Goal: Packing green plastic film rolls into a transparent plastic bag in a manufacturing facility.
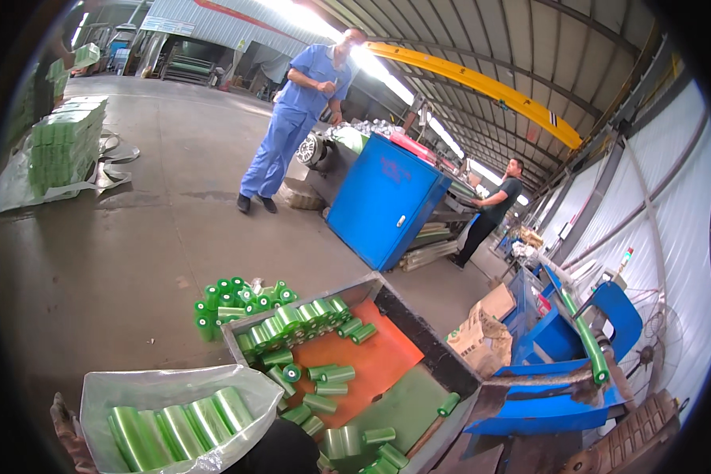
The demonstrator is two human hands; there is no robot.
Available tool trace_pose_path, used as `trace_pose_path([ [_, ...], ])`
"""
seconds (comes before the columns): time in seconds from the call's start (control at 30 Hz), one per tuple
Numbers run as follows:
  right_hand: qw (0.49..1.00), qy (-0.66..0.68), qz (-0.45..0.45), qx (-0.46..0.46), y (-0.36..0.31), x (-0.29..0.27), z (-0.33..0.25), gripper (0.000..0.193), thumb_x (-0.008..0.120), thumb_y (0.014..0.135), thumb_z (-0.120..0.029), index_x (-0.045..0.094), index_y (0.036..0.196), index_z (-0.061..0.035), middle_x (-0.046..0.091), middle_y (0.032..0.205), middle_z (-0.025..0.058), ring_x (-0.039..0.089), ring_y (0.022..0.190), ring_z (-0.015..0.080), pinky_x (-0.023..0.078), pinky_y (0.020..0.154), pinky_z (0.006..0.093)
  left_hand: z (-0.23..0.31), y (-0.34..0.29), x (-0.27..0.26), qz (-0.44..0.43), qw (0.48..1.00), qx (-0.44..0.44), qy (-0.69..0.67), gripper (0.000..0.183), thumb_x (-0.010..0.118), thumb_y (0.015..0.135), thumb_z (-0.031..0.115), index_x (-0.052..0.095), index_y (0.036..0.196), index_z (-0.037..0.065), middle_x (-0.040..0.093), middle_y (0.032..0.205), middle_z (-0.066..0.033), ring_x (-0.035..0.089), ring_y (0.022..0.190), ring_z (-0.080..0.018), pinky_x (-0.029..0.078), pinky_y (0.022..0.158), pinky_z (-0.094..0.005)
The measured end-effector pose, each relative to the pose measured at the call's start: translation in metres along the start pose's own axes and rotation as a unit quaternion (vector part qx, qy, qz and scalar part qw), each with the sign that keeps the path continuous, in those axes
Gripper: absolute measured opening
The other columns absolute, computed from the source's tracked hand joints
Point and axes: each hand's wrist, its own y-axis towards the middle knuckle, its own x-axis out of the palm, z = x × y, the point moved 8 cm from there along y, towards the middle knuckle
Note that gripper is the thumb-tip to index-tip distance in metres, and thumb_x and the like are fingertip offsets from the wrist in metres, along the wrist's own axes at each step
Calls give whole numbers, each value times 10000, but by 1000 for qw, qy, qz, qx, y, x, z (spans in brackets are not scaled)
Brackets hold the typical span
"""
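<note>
A clear plastic bag (95, 387) fills the lower left, its mouth spread wide. Several rolls of green film (186, 426) lie side by side in it. At the bag's left side is my left hand (69, 433), in a brownish glove, its fingers closed along the plastic; part of the hand is cut off by the dark rim. My right hand does not show. A black rounded shape (280, 452) covers the bag's lower right corner; I cannot tell what it is. Right of the bag, a metal-edged bin (468, 379) holds more green rolls (320, 403), some lined up, others scattered.
More green rolls (225, 296) are piled on the floor beyond the bin. A blue machine (545, 395) with a long green roll stands at the right, near cardboard (482, 332). A blue cabinet (387, 201) and two people stand farther back. Packed green stacks (67, 146) are at the left.
</note>
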Motion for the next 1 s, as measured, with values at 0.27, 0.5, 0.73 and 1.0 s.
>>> trace_pose_path([
  [0.27, 1000, -14, 4, -15, -3, -11, -8, 518, 559, 748, -440, 594, 1047, -19, 587, 1076, 200, 557, 1014, 340, 429, 849, 420, -88, -45, 29, 95, 928, -130, -336, 420, 391, 875, -52, 359, 1288, 10, 395, 1314, -119, 377, 1223, -202, 279, 1035, -308],
  [0.5, 1000, -12, 7, -25, -7, -19, -7, 528, 558, 748, -450, 594, 1050, -18, 586, 1079, 199, 556, 1015, 340, 427, 854, 419, -93, -39, 37, 57, 964, -63, -250, 410, 357, 874, -65, 354, 1283, -30, 407, 1321, -139, 403, 1218, -225, 300, 1026, -318],
  [0.73, 999, -4, 7, -35, -14, -23, -2, 539, 556, 748, -460, 593, 1053, -17, 586, 1083, 198, 556, 1016, 340, 425, 859, 417, -73, -29, 24, 43, 974, -83, -205, 424, 358, 834, -105, 389, 1252, -39, 453, 1259, -141, 443, 1167, -200, 335, 990, -296],
  [1.0, 999, 3, 4, -47, -14, -27, 6, 550, 554, 749, -472, 593, 1056, -17, 585, 1086, 197, 555, 1018, 340, 423, 864, 414, -70, -24, 21, 91, 980, -48, -172, 405, 390, 799, -106, 456, 1193, -42, 522, 1135, -122, 524, 1043, -202, 401, 920, -292],
])
